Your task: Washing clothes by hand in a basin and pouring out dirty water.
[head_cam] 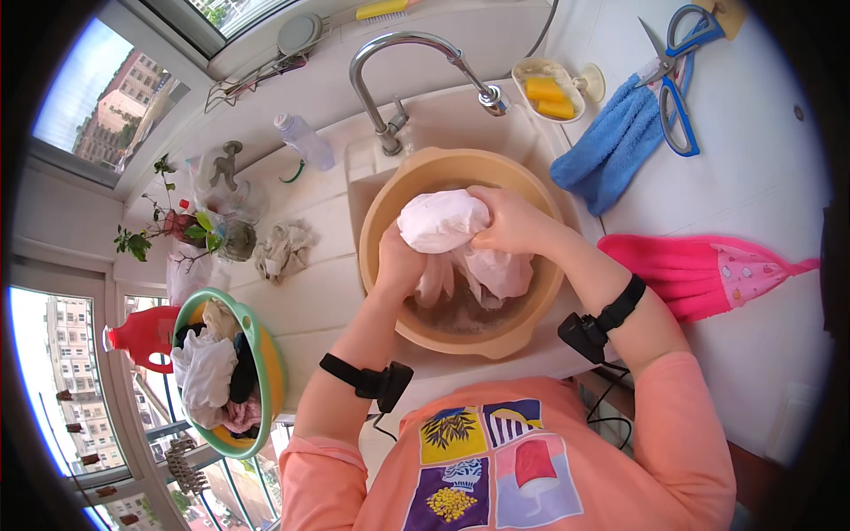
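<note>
Both my hands grip a wet white cloth [443, 221], bunched into a smooth bulge between them. My left hand [400, 262] holds its left side, and my right hand [508, 219] clasps the right side with the thumb near the top. The cloth's lower folds hang down into cloudy water [458, 318] in a tan plastic basin [465, 346]. This basin sits in the sink [372, 192], beneath a curved chrome faucet [405, 41]. My left fingers are mostly hidden behind the cloth.
Left of the sink stand a green-rimmed laundry basket [277, 372] of clothes, a red detergent jug [143, 337], a crumpled rag [287, 251] and a plastic bottle [305, 141]. On the right are a soap dish [576, 109], blue towel [607, 146], pink towel [677, 275] and scissors [679, 109].
</note>
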A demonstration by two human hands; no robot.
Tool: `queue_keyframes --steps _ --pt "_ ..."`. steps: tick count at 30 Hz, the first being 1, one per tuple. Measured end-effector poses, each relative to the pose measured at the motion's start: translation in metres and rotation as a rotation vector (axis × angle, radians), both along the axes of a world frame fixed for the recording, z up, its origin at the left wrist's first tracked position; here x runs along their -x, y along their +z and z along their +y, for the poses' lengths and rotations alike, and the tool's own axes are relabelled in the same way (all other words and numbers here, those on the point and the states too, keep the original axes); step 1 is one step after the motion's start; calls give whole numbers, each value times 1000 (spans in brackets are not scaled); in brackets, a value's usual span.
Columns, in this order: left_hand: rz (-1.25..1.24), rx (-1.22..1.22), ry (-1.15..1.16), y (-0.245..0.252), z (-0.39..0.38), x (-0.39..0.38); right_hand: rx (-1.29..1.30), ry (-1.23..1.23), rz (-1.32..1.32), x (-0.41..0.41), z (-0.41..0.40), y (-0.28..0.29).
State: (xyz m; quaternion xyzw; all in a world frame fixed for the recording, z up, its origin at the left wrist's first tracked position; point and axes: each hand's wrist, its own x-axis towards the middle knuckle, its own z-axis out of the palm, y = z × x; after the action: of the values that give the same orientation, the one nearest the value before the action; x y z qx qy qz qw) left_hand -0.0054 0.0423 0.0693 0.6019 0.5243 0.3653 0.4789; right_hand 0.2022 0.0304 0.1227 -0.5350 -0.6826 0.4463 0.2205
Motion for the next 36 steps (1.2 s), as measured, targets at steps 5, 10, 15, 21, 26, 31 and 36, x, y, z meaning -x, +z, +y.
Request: queue_keyframes --steps 5,10,15,21,26,31,36 --pt "-787 245 -42 57 7 5 0 138 401 -13 -15 -6" --pt "-981 231 -189 87 7 -7 -45 -79 -210 -20 -30 -95" --pt "-1157 286 -371 124 -5 -25 -147 -234 -408 28 -24 -69" --pt "-1265 307 -343 146 -15 -39 -97 -292 643 50 9 -72" --pt "-1484 366 -238 150 2 -6 -14 -297 962 37 11 -60" --pt "-1521 396 -93 103 35 57 -59 -425 906 16 5 -40" --pt "-1101 575 227 29 27 66 -96 -452 1028 16 11 -31"
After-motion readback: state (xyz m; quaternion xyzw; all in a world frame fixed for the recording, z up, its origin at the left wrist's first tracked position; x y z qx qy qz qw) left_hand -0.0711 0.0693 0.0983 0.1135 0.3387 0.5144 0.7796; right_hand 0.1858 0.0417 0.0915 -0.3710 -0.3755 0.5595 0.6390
